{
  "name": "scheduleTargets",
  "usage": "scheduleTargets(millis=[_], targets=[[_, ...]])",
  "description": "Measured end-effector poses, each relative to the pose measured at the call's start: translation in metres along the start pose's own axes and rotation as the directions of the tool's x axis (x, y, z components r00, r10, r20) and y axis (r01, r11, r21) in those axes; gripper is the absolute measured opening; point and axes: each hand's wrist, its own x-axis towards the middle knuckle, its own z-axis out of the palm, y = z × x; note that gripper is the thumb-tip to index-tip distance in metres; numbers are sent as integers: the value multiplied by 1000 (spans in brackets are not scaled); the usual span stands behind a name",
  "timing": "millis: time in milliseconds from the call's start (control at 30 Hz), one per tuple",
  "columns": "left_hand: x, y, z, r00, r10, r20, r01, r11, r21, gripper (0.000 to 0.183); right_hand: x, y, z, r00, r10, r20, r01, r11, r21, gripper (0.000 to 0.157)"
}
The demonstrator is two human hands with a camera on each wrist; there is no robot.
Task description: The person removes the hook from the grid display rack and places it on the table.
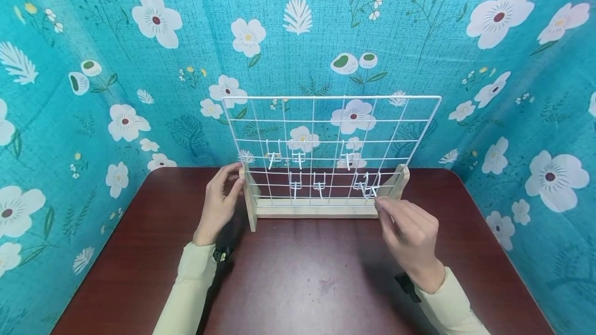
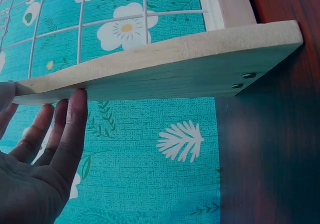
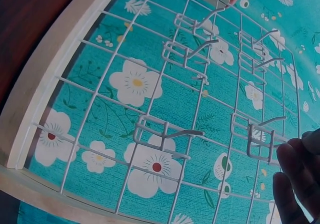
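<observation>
Six hooks (image 3: 186, 134) hung on grid (image 1: 329, 120); right grip (image 1: 412, 231) pinches seventh hook (image 1: 372, 191), seating unclear; left grip (image 1: 220, 203) holds wooden upright (image 1: 250, 198).

1 left hand (image 1: 219, 204), 1 right hand (image 1: 412, 227): bare. 1 left sleeve (image 1: 187, 284), 1 right sleeve (image 1: 448, 303): long, pale yellow-green, lightly creased. 1 left wrist unit (image 1: 222, 254), black, apparently with 1 small yellowish mark; 1 right wrist unit (image 1: 407, 287), black.
</observation>
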Motion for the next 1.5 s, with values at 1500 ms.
scheduleTargets(millis=[1500], targets=[[1,-36,3,999,33,6,-33,999,-10,37,-34,-2,-2,995,-76,58,75,997,15,31]])
